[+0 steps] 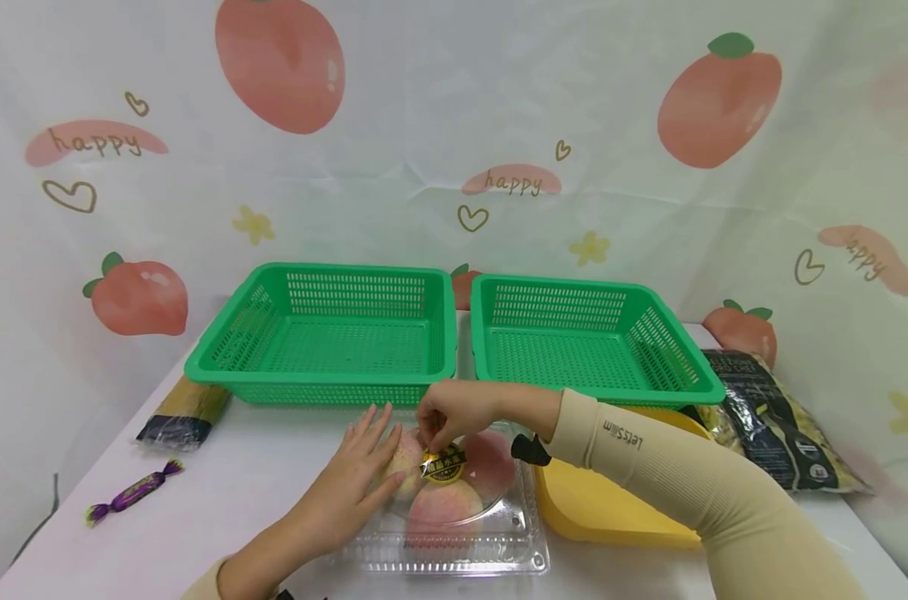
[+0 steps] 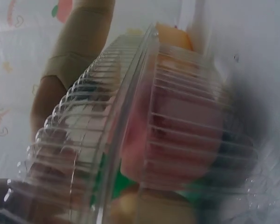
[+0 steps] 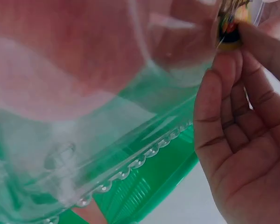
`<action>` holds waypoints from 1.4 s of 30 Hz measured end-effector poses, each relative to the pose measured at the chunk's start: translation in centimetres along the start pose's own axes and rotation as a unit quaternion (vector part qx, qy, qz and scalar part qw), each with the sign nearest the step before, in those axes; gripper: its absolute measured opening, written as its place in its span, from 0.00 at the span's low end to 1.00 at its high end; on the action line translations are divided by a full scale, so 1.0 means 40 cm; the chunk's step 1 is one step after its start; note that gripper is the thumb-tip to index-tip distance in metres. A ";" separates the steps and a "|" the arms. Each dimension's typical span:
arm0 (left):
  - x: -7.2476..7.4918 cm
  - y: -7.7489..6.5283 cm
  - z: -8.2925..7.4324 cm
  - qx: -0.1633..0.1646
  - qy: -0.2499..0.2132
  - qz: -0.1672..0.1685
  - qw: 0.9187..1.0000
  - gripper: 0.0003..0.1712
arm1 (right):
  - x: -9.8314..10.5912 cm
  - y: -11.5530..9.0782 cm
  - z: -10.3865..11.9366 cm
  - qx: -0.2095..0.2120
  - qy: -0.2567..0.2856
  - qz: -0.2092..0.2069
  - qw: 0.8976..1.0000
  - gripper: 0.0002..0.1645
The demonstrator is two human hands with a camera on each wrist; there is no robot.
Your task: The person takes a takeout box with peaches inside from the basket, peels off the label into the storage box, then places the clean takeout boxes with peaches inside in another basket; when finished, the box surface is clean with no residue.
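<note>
A clear plastic clamshell box [image 1: 499, 560] with peaches [image 1: 442, 510] inside lies on the table in front of me. A round black and gold sticker [image 1: 446, 467] is on its lid. My right hand [image 1: 457, 412] pinches the sticker's edge between thumb and finger; in the right wrist view the sticker [image 3: 229, 36] bends up at the fingertips. With fingers spread and nearly straight, my left hand [image 1: 354, 475] rests on the left side of the lid. Through the box's ribbed wall, the left wrist view shows a pink peach [image 2: 182, 135].
Two green baskets, left [image 1: 333, 392] and right [image 1: 596, 292], stand behind the box. A yellow tray [image 1: 611, 529] sits at its right, under my right sleeve. Beyond is a black food bag [image 1: 776, 425]. At the left lie a purple wrapped candy [image 1: 134, 492] and a brown packet [image 1: 191, 408].
</note>
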State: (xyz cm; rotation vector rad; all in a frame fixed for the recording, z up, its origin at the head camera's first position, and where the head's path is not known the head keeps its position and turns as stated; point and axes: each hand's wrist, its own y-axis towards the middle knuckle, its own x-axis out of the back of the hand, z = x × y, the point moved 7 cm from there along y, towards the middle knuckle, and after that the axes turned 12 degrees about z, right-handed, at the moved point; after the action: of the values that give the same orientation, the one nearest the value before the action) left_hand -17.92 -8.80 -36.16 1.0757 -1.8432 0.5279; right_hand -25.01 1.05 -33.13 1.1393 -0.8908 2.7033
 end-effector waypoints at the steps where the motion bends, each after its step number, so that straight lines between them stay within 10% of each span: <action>1: -0.001 0.000 -0.002 -0.004 0.005 -0.004 1.000 0.32 | 0.000 0.001 -0.001 0.000 -0.003 0.002 1.000 0.04; 42: -0.003 0.000 -0.001 0.004 0.013 0.018 1.000 0.31 | 0.000 -0.046 -0.048 0.015 0.035 0.040 0.998 0.09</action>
State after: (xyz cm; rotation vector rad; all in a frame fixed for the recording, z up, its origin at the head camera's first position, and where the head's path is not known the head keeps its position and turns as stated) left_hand -17.88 -8.73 -36.25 1.0379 -1.8429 0.5687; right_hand -25.68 3.62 -33.30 1.0273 -0.9089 2.8099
